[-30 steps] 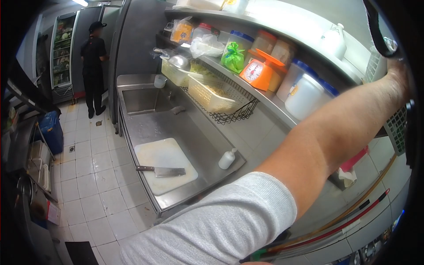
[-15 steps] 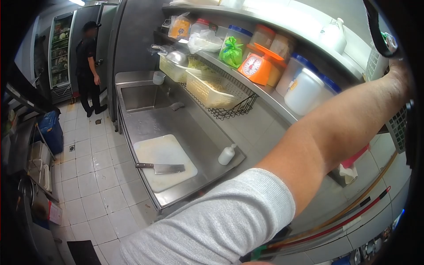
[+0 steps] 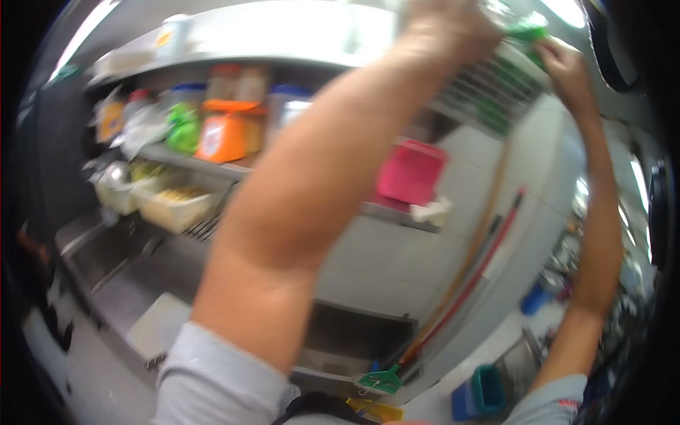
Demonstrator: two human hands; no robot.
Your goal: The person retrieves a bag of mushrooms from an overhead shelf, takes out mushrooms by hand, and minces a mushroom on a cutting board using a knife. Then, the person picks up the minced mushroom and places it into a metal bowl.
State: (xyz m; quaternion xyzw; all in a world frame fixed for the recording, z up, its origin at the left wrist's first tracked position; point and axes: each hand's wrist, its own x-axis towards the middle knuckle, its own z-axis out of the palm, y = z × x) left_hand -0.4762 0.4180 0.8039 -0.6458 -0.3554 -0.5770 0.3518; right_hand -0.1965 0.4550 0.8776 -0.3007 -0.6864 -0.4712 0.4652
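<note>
Both arms are raised to the top right. My left hand [image 3: 457, 28] is closed and blurred, high by the pale crate [image 3: 492, 88]; what it grips cannot be made out. My right hand [image 3: 567, 67] pinches a green plastic piece [image 3: 528, 30] above the crate's right side. Clear, shiny material shows between the two hands. Green things show through the crate's mesh. Below the crate, a pink container [image 3: 412, 172] stands on a small ledge with a white cloth or paper [image 3: 431, 211] beside it.
Shelves at left hold an orange scale [image 3: 225, 134], a green bag [image 3: 183, 129] and tubs. Beneath are yellowish baskets [image 3: 173, 205], a sink counter and a cutting board [image 3: 159, 326]. Long poles [image 3: 489, 248] lean at the wall. Part of a person [image 3: 32, 262] shows at far left.
The view has swung right and blurred. My left hand now appears left of its earlier place at the frame's right edge, and my right hand has come into view on the green piece.
</note>
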